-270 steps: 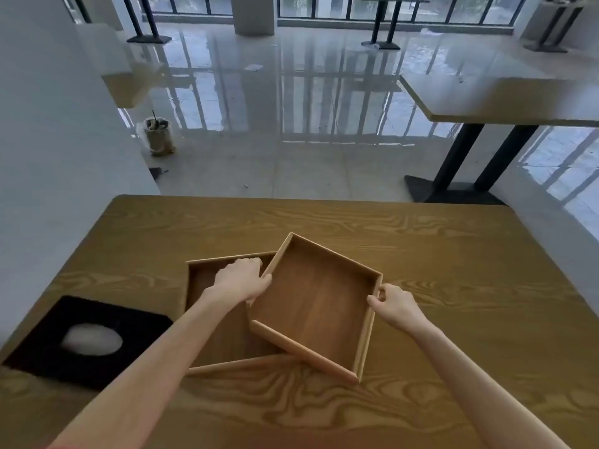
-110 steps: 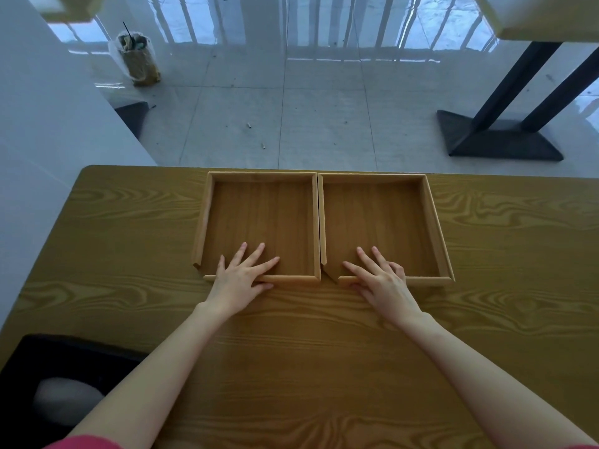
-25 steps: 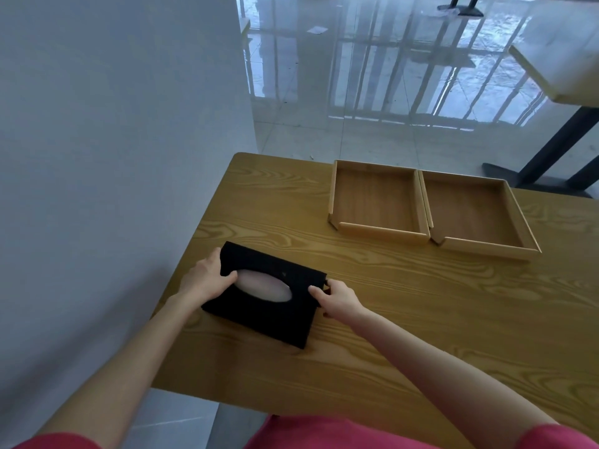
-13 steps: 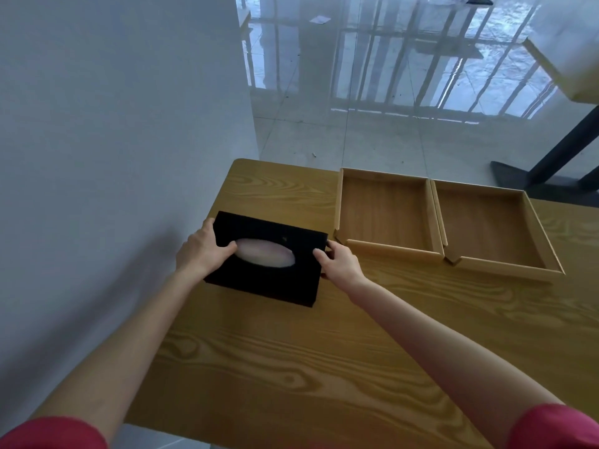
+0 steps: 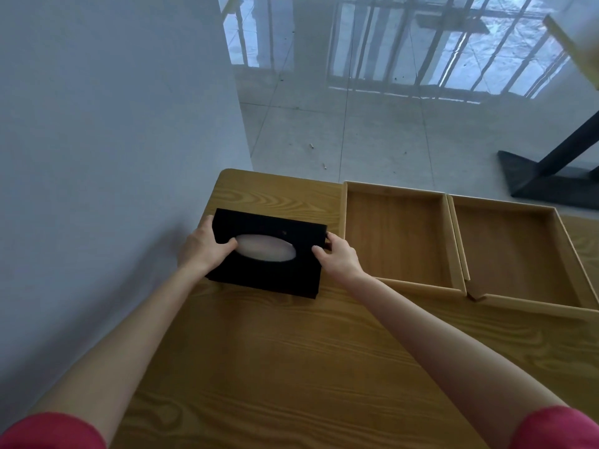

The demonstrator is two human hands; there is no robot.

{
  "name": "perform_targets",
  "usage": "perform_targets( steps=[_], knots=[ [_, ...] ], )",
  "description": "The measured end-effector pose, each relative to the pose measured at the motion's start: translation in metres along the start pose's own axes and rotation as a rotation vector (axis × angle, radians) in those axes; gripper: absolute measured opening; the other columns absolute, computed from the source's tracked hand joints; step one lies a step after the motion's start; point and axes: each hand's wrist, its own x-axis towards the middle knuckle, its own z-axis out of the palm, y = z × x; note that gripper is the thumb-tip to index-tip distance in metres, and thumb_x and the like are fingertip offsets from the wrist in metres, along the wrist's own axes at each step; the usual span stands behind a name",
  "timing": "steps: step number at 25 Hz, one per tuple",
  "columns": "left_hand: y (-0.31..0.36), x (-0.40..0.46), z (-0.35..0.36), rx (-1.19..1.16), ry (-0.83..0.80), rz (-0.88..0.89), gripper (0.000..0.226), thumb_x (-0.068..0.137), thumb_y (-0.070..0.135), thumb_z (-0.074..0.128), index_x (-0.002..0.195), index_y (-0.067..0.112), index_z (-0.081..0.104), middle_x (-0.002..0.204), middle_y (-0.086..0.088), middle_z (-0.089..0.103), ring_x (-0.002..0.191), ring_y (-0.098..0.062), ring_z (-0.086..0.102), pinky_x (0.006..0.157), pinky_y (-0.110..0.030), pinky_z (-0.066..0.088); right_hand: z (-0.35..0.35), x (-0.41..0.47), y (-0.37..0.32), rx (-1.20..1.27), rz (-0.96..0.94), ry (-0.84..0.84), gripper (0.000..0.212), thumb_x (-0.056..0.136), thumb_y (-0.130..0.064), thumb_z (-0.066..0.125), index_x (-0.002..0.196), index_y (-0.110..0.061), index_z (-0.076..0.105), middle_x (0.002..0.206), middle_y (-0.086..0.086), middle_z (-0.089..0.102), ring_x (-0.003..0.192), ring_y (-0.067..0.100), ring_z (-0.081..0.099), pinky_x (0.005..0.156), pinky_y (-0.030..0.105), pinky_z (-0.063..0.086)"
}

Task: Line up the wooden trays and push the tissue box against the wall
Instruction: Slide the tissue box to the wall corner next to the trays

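A black tissue box (image 5: pixel 269 277) with an oval opening showing white tissue lies on the wooden table (image 5: pixel 291 367), close to the grey wall (image 5: pixel 113 140) on the left. My left hand (image 5: pixel 202 246) grips its left end, wedged between box and wall, thumb on top. My right hand (image 5: pixel 338 254) grips its right end. Two empty wooden trays sit side by side to the right: the left tray (image 5: pixel 397 236) just beyond my right hand, the right tray (image 5: pixel 515 254) touching it along one side.
The table's far edge ends just past the trays, with grey tiled floor (image 5: pixel 372 131) below. A black table base (image 5: pixel 547 176) stands on the floor at the right. The grey wall runs along the table's left side.
Held at both ends, the tissue box has moved away from me along the wall, and now lies level with the left tray. The trays have stayed in place.
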Motion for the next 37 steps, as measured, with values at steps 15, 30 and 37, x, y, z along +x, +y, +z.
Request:
perform_targets(
  steps=[15,30,37],
  knots=[
    [0.007,0.032,0.002,0.121,0.0,-0.01,0.06,0.087,0.035,0.055,0.138,0.009,0.034,0.129,-0.019,0.056,0.113,-0.038,0.055,0.087,-0.044,0.049,0.008,0.029,-0.003,0.071,-0.004,0.075,0.041,0.094,-0.017,0.048,0.133,-0.008,0.041,0.133,0.014,0.054,0.123,0.026,0.05,0.101,0.035,0.042],
    [0.028,0.113,-0.008,0.107,0.13,-0.046,0.053,0.087,0.037,0.053,0.13,0.008,0.042,0.123,-0.022,0.059,0.112,-0.041,0.056,0.091,-0.051,0.049,0.009,0.12,-0.043,0.065,-0.071,0.151,0.039,0.094,-0.016,0.047,0.132,-0.006,0.043,0.131,0.015,0.056,0.122,0.028,0.051,0.101,0.035,0.042],
    [0.04,0.126,-0.006,0.22,0.17,-0.024,0.057,0.094,0.03,0.042,0.143,0.007,0.024,0.142,-0.022,0.039,0.127,-0.04,0.041,0.097,-0.05,0.04,0.016,0.141,-0.052,0.06,-0.068,0.162,0.038,0.094,-0.017,0.046,0.131,-0.008,0.043,0.13,0.015,0.056,0.121,0.03,0.051,0.102,0.042,0.044]
  ],
)
